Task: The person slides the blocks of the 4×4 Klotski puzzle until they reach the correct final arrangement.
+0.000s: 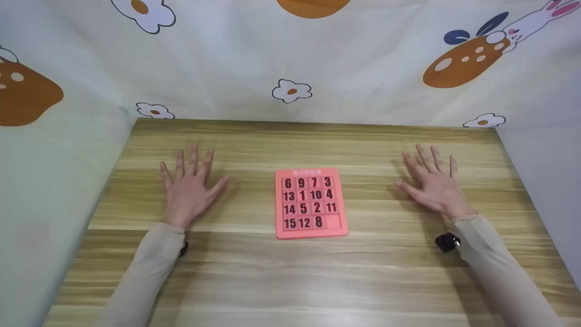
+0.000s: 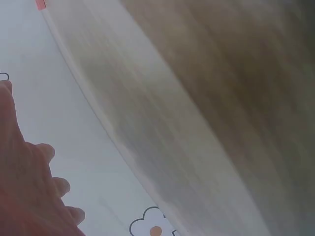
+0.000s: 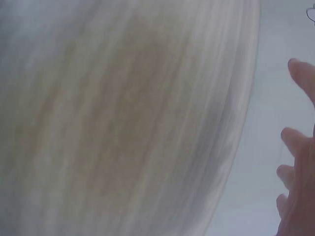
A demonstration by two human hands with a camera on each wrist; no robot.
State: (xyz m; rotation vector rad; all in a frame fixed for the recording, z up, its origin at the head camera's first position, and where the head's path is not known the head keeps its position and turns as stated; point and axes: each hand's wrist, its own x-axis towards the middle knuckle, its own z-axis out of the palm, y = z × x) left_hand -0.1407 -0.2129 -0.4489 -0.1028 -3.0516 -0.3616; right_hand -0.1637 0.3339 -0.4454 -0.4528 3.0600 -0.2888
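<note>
Pink sliding-number puzzle point(image 1: 310, 202) lay face up at the centre of the frame, on the wood-grain table point(image 1: 272, 281). Left hand point(image 1: 187, 195), left of centre, and right hand point(image 1: 438, 188), right of centre: both palm down, fingers spread wide, holding nothing, well apart from the puzzle. Judged light and stiff, probably smooth plastic; tiles likely to slide easily under a fingertip. Best hold, I judged: the rim point(image 1: 278, 204) by its left and right edges, or one fingertip pressed on a tile beside the gap. Count: one puzzle, fifteen tiles point(image 1: 303, 208), one vacant slot point(image 1: 333, 221) at its lower right, two hands.
</note>
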